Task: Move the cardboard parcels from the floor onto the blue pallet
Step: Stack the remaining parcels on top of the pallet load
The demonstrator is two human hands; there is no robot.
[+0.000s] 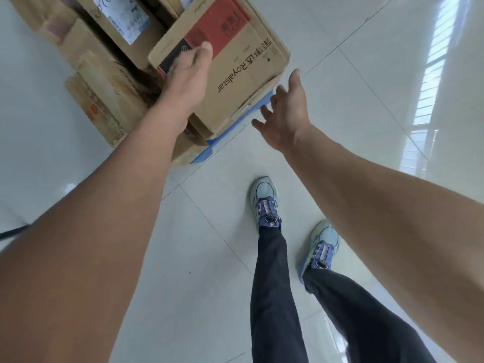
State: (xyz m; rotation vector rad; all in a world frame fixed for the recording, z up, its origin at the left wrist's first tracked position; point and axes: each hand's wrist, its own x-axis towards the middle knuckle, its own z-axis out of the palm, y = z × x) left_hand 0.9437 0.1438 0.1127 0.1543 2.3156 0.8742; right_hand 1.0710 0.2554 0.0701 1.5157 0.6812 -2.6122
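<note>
The Royalstar parcel (235, 82) is seen stacked among other cardboard parcels (104, 82) on the blue pallet (207, 151), its top touched by the left hand (190, 66), whose grip cannot be told, while the right hand (286, 113) is held empty, fingers spread, just beside its corner.

The blue pallet (203, 153) sits on the white tiled floor (209, 226), with cardboard parcels (243, 82) stacked on it. Two sneakers (265, 203) stand near its corner.
</note>
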